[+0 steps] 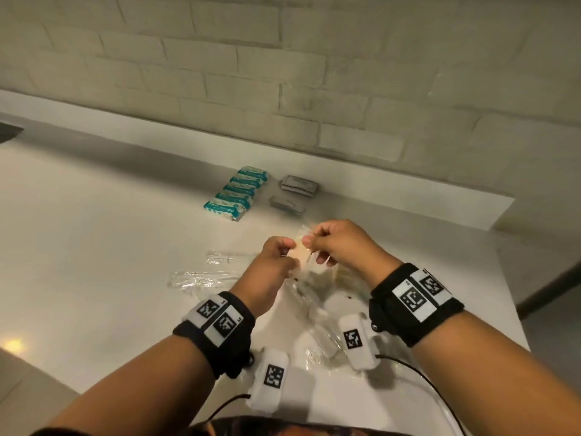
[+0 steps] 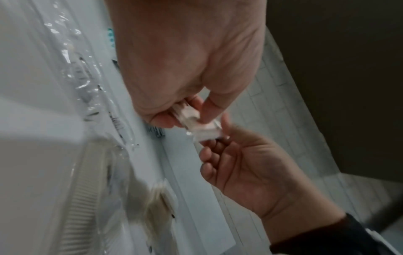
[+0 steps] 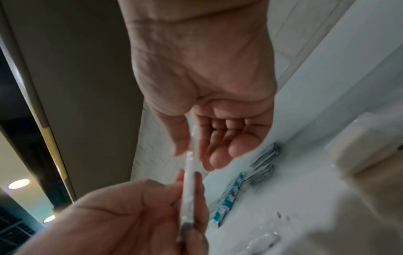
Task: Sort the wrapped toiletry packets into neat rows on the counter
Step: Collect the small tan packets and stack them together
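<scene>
Both hands hold one small clear-wrapped packet [image 1: 300, 253] with a pale content, a little above the counter [image 1: 94, 231]. My left hand [image 1: 290, 257] pinches its near end and my right hand [image 1: 309, 240] pinches its far end. The left wrist view shows the packet [image 2: 197, 125] crumpled between the left hand [image 2: 189, 112] and the right hand [image 2: 214, 143]. Seen edge-on in the right wrist view, the packet [image 3: 189, 182] stands between the right hand [image 3: 191, 151] and the left hand's fingers [image 3: 181, 179]. Farther back lie a row of teal packets [image 1: 236, 193] and two groups of grey packets [image 1: 298, 185].
Two long clear-wrapped packets [image 1: 226, 258] lie left of the hands. A loose pile of clear-wrapped items [image 1: 320, 300], among them a pale comb [image 2: 80, 198], sits under and behind the wrists. A tiled wall [image 1: 314, 73] bounds the counter at the back; its right edge [image 1: 506, 278] drops off.
</scene>
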Motion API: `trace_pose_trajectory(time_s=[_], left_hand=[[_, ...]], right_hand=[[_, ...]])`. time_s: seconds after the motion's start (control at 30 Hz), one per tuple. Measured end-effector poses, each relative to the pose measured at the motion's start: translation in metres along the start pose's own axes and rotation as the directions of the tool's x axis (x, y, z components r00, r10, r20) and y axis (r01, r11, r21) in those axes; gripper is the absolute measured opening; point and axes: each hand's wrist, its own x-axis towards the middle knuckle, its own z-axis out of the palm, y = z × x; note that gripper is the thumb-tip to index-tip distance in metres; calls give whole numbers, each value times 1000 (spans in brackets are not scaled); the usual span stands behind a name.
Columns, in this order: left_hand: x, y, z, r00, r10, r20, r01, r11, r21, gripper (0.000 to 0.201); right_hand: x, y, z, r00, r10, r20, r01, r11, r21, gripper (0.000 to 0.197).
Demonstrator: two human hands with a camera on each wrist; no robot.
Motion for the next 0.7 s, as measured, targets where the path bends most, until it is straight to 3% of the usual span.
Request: trace_pose_trajectory(time_s=[0.2,0.27,0.3,0.37,0.47,0.53,0.63,0.7], left_hand=[[-9,7,1,996,93,5,-93,993,75,31],[-8,5,0,997,73,2,-73,996,57,28],[-8,4,0,999,54,0,-54,998,46,27],[-7,1,-1,1000,15,4,-15,999,32,23],[-4,-5,1,999,-27,33,24,996,88,14],[5,-8,6,997,-58,52,49,984,171,20],[25,-10,22,990,-109,89,79,954,289,29],[38,-10,35,987,-137,88,94,919,383,28]], right_hand=[[-8,-2,-12,996,-34,-81,30,998,-46,8],[-3,2,-18,978,-99,-182,44,958,-283,8],[0,5,-24,965,-130,-226,17,897,-442,11],[6,11,-36,962,-114,-248,-59,800,-597,20],[14,25,-53,970,32,-240,-167,803,-572,29],[19,33,-54,972,94,-214,-202,801,-564,30],[27,43,-48,972,148,-180,-226,788,-573,28],[31,49,-45,960,145,-238,-256,796,-548,34]])
